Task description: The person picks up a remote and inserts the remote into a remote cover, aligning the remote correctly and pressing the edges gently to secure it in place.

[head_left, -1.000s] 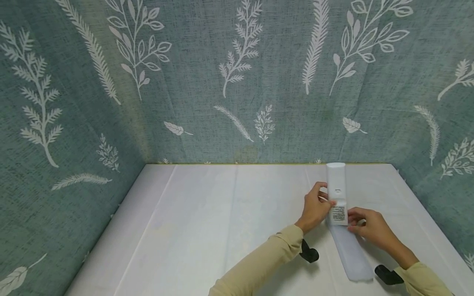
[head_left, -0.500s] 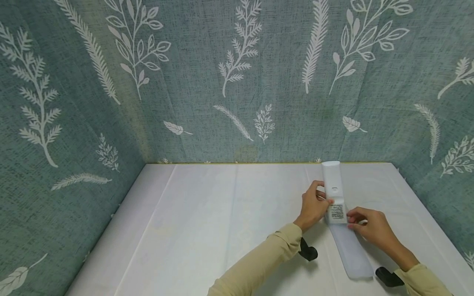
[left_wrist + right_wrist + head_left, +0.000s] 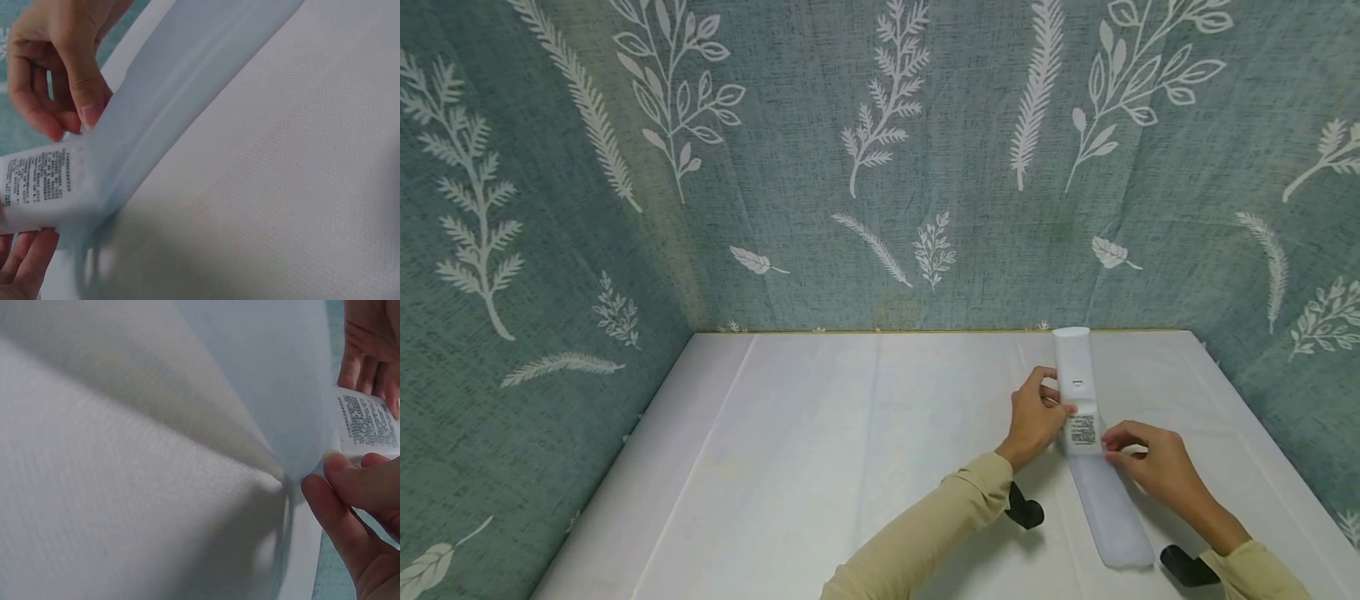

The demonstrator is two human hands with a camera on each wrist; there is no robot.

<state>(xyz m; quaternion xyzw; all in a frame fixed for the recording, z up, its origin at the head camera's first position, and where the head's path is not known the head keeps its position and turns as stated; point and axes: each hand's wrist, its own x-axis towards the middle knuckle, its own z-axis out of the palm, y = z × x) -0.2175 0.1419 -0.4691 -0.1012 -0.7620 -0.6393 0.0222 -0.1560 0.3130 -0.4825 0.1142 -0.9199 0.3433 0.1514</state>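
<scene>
A white remote control point(image 3: 1076, 358), its back with a printed label facing up, stretches away toward the table's far edge. My left hand point(image 3: 1034, 418) grips it from the left, thumb on the back and fingers along the side. Its near end sits at the mouth of a translucent, pale plastic sleeve point(image 3: 1108, 515), which trails toward me. My right hand point(image 3: 1156, 460) pinches the sleeve's edge between thumb and forefinger, close beside the labelled end. In the right wrist view, the thumb and finger tips point(image 3: 337, 461) meet at that edge, and the sleeve point(image 3: 275, 369) widens away from them.
A white-covered table point(image 3: 790, 450) spreads beneath both hands. Blue-green leaf-patterned cloth point(image 3: 805, 167) rises behind it and along both sides. Black wrist pieces point(image 3: 1025, 508) show below the beige sleeve cuffs.
The remote's far end has shifted slightly left, tilting it a little, with my left hand moving along. Over the last half second hardly anything differs. My right hand keeps its pinch.
</scene>
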